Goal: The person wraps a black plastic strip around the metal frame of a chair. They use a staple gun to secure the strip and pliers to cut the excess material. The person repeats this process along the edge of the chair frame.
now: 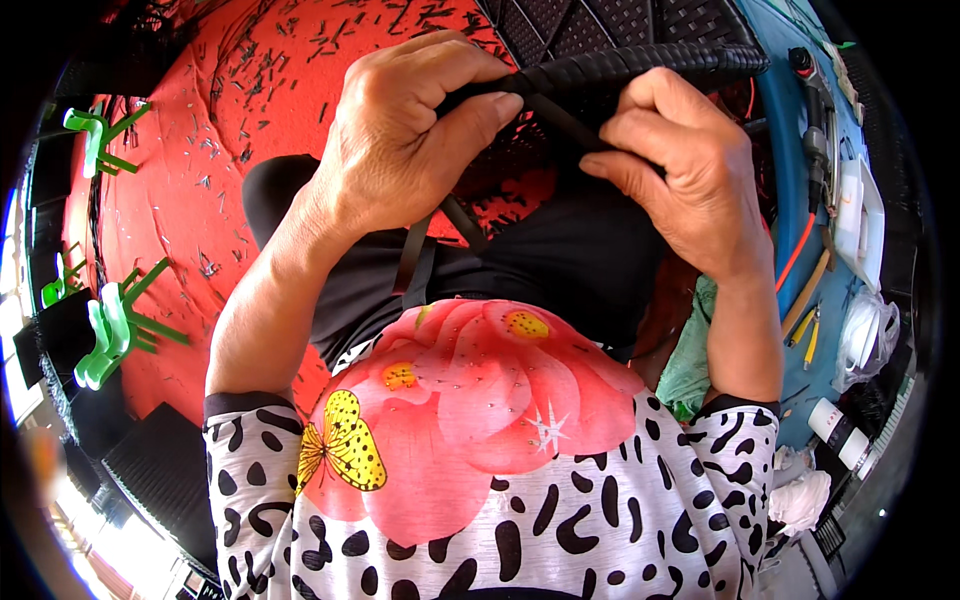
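A black rim (640, 66), wound round with flat strip, runs across in front of me along a black woven panel (640, 22). My left hand (395, 135) is closed on the rim's left end, thumb below and fingers over it. From there a flat black strip (562, 120) slants down to my right hand (690, 165), which pinches it between thumb and curled fingers just under the rim. More black strip (412, 262) hangs below my left hand over my dark trousers. The fingertips of both hands are partly hidden.
Many short black scraps lie on a red sheet (180, 240) to the left, where green plastic pieces (118, 330) also stand. At right, a blue surface (785, 400) holds a dark tool (816, 150) with an orange hose, a white container (858, 225) and a white roll (838, 433).
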{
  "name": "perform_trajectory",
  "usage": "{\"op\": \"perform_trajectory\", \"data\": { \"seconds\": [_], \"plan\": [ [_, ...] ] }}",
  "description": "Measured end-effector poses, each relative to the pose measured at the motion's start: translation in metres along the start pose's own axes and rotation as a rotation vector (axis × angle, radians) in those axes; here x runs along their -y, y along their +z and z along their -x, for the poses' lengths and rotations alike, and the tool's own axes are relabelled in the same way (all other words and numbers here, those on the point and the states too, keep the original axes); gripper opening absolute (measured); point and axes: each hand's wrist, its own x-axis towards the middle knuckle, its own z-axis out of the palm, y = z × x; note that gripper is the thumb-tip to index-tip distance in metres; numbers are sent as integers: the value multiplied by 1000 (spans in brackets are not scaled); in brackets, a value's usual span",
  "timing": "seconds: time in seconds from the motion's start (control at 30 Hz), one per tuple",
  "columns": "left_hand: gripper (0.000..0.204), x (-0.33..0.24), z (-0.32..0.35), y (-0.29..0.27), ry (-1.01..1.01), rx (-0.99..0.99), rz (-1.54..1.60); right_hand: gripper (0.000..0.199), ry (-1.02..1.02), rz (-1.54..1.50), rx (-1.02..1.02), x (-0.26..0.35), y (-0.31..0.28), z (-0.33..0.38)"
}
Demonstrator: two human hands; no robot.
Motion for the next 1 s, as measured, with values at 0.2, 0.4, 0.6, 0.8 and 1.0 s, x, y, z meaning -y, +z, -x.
{"op": "perform_trajectory", "data": {
  "seconds": [0.2, 0.4, 0.6, 0.8, 1.0],
  "plan": [
    [12, -1, 0, -1, 13, 37, -26, 15, 159, -82, 48, 4, 1, 6],
    [12, -1, 0, -1, -19, 47, -8, 14, 318, -913, -202, 10, 14, 4],
    [12, 1, 0, 1, 4, 22, 19, 14, 185, -1425, -426, 4, 46, -2],
    [12, 2, 1, -1, 30, 16, 8, 16, 133, -1334, -501, 2, 57, -2],
    [14, 5, 2, -2, 40, 11, 3, 16, 174, -1198, -502, 6, 57, -2]
  ]
}}
